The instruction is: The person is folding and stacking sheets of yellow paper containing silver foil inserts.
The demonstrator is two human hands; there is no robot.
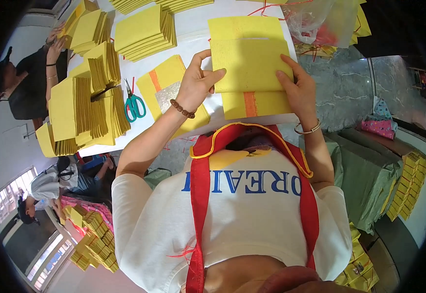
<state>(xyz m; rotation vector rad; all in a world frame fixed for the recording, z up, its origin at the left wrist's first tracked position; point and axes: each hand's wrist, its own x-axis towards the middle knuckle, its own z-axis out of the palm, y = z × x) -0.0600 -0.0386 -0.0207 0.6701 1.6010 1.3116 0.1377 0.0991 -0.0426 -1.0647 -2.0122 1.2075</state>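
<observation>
My left hand (200,80) pinches the left edge of a folded yellow paper (252,63), its thumb on top and other fingers partly hidden behind. My right hand (298,90) grips the right edge, thumb and a finger lying on the paper. Beneath its near edge shows a yellow sheet with an orange band (232,105); I cannot tell if the two are joined. Left of my left hand, another yellow sheet (147,88) with an orange stripe and a silver-grey patch lies on the white table (186,36), partly under my wrist.
Green-handled scissors (135,106) lie beside stacks of folded yellow paper (64,105) at the left. More stacks (142,34) stand farther back. A clear plastic bag (315,22) is at the far right. Another person's hands (54,46) touch yellow paper at the far left. Green sacks (364,171) stand right.
</observation>
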